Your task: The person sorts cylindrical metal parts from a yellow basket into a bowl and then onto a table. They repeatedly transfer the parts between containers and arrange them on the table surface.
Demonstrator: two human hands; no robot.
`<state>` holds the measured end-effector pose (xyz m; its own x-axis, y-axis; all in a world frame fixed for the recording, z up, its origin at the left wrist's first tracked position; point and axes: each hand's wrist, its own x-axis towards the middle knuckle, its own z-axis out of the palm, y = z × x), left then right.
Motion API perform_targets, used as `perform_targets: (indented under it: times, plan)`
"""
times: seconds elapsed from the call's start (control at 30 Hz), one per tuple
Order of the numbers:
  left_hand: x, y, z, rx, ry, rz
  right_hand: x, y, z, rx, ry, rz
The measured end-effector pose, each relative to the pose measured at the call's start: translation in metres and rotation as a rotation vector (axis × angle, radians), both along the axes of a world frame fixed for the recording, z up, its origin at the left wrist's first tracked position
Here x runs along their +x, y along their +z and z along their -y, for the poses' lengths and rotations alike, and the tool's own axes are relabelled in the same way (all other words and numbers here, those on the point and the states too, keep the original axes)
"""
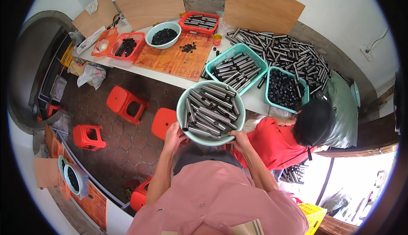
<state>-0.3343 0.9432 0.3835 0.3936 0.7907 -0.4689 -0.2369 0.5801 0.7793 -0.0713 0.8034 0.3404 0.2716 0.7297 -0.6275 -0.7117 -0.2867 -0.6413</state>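
White walls (344, 5) stand behind a long bench (163, 78), and a big heap of metal tubes (293, 52) lies toward its far right corner. Before the near edge of the bench, around its middle, a pale green basin (179, 114) is held up, filled with loose tubes (210, 117); whether it touches the bench, I cannot tell.

It could tip forward, I think, because I see support only at the near side, and metal is probably heavy. With such a tilt, the upper tubes, lying in different directions close to the rim, may slide out. The far rim overlaps in view with the green basket (255, 83), so a knock also seems possible. A person in a red shirt (272, 143) sits close at the right, and a bump could shake the load.

The left hand (173, 137) grips the near left rim and the right hand (240, 139) the near right one. They are apart from each other, both closed on the basin, fingers partly hidden. Both forearms (261, 171) reach upward and lean inward.
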Motion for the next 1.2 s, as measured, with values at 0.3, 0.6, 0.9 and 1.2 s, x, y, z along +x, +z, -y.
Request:
perform_targets:
  times: [0.3,0.6,0.9,1.2]
  plan:
    - [0.095,0.003,-0.094,0.077,-0.184,-0.1,0.054,0.015,-0.029,0.047,-0.19,0.007]
    - [0.255,0.007,-0.23,0.176,-0.406,-0.108,0.166,0.047,-0.139,-0.058,-0.422,0.247]
    - [0.475,0.009,-0.392,0.234,-0.496,-0.157,0.357,0.029,-0.264,-0.077,-0.378,-0.002]
    - [0.608,0.055,-0.454,0.243,-0.566,-0.224,0.461,0.023,-0.321,-0.196,-0.221,-0.039]
